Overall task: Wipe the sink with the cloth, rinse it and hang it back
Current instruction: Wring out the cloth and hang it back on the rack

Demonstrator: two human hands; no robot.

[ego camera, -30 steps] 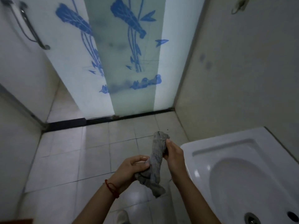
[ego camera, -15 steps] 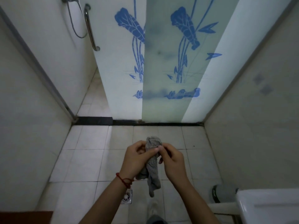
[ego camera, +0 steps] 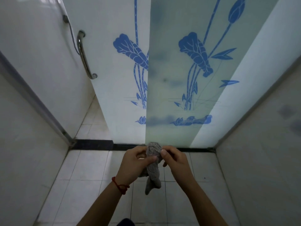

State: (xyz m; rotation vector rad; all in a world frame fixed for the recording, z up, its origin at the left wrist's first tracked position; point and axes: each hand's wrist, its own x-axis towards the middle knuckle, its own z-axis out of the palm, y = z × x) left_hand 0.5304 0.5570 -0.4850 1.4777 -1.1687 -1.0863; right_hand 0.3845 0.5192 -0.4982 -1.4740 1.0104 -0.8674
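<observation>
A grey cloth (ego camera: 153, 170) hangs bunched and twisted between my two hands, over the tiled floor in front of the glass door. My left hand (ego camera: 135, 163), with a red string on its wrist, grips the cloth's upper part from the left. From the right, my right hand (ego camera: 175, 160) pinches the cloth's top edge with thumb and fingers. The cloth's lower end dangles free below both hands. The sink is out of view.
Frosted glass sliding doors (ego camera: 171, 70) with blue flower prints stand ahead. A metal grab bar (ego camera: 84, 56) and a hose hang on the left door panel. A dark threshold strip (ego camera: 94, 144) runs along the floor. White walls close in on both sides; pale floor tiles (ego camera: 91, 170) lie below.
The view has swung left and up, away from the sink, which has dropped out of sight. Both hands keep hold of the cloth and have shifted to its top.
</observation>
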